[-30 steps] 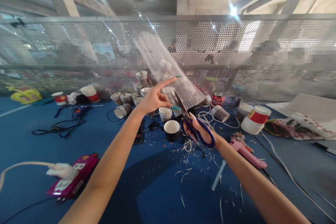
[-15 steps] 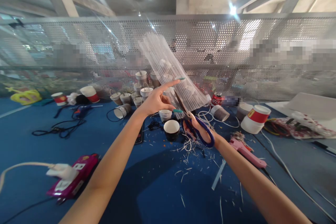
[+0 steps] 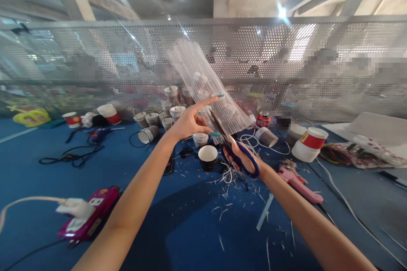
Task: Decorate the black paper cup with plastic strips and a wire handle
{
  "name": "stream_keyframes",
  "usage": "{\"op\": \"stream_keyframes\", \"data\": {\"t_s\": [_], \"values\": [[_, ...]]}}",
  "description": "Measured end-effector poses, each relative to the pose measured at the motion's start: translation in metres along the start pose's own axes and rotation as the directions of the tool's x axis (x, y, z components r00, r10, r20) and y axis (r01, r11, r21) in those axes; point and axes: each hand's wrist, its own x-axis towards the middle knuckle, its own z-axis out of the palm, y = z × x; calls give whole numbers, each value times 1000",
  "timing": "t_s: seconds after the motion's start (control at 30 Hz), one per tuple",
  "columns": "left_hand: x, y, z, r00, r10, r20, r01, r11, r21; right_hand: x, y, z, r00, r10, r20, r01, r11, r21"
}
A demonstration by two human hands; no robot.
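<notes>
My left hand holds a translucent, ribbed plastic sheet near its lower edge, index finger stretched across it and thumb below. The sheet stands up and leans to the left. In my right hand is a pair of scissors with dark blue handles. Their blades point up and left, against the lower part of the sheet beside my left thumb; whether they cut into it is hard to see. Just below, a dark paper cup with a white inside stands on the blue table.
Several small string-wrapped cups stand behind my left hand. A pink glue gun lies by my right forearm. At left is a purple power strip. Right of the sheet are a red can and red-and-white cups. White scraps litter the table.
The scissor handles have come slightly closer together in my right hand. My left hand and the plastic sheet have stayed in place.
</notes>
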Motion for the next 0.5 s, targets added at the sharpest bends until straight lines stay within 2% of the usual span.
{"op": "stream_keyframes", "data": {"t_s": [0.5], "values": [[0,0,0,1000,18,-17,-18,1000,-25,-1,-6,2,996,20,-90,-30,994,-108]]}}
